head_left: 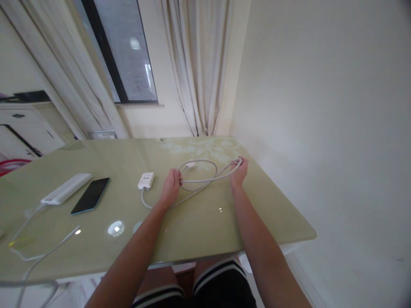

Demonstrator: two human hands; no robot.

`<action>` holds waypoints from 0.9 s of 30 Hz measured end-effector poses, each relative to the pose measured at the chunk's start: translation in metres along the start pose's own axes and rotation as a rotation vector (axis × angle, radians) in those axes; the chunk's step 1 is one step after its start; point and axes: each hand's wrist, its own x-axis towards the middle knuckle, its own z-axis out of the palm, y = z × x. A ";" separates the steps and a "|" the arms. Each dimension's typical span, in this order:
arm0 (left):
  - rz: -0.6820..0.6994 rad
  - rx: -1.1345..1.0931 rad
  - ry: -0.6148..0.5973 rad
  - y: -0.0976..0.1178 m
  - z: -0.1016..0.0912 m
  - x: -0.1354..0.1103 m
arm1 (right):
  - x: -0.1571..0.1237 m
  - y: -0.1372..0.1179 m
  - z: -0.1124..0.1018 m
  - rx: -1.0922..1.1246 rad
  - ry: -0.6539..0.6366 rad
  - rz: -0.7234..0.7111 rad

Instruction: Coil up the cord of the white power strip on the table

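A white power cord (205,181) runs in loose loops between my two hands above the table. My left hand (171,186) is closed around one side of the loops. My right hand (239,172) grips the cord's other side, near the table's far right. A small white socket block (146,181) lies left of my left hand, with a cord leading from it toward the loops. Behind the loops, a small white piece (190,164), perhaps the plug, rests on the tabletop.
A dark phone (91,196) lies on the glossy table (199,231), beside a long white power strip (67,188). Another white cord (45,254) trails over the front left edge. A wall (321,128) bounds the right side; curtains (197,64) hang behind.
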 end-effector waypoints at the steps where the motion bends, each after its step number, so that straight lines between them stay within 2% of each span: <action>1: 0.009 0.008 0.012 0.000 0.001 -0.001 | -0.004 -0.001 0.002 -0.013 -0.017 -0.037; 3: 0.030 0.037 0.060 0.001 0.003 -0.003 | -0.017 -0.012 0.006 -0.038 -0.068 -0.189; 7: 0.028 0.117 0.217 -0.004 0.000 -0.003 | -0.055 -0.045 0.013 -0.062 -0.255 -0.562; 11: -0.021 0.147 0.304 -0.017 -0.008 0.002 | -0.085 -0.059 0.015 -0.050 -0.314 -0.733; 15: -0.034 0.143 0.364 -0.025 -0.011 0.007 | -0.094 -0.061 0.011 -0.078 -0.357 -0.870; 18: -0.028 0.132 0.397 -0.022 -0.011 0.007 | -0.100 -0.069 0.012 -0.116 -0.516 -0.988; 20: -0.010 0.078 0.365 -0.016 -0.010 0.005 | -0.106 -0.074 0.016 -0.170 -0.664 -1.032; 23: 0.034 -0.021 0.268 -0.006 -0.009 0.000 | -0.110 -0.077 0.024 -0.258 -0.828 -1.003; 25: 0.086 0.015 0.258 -0.001 -0.010 -0.001 | -0.103 -0.076 0.025 -0.228 -0.844 -0.944; 27: 0.137 0.123 0.332 0.001 -0.014 0.000 | -0.089 -0.072 0.022 -0.118 -0.736 -0.833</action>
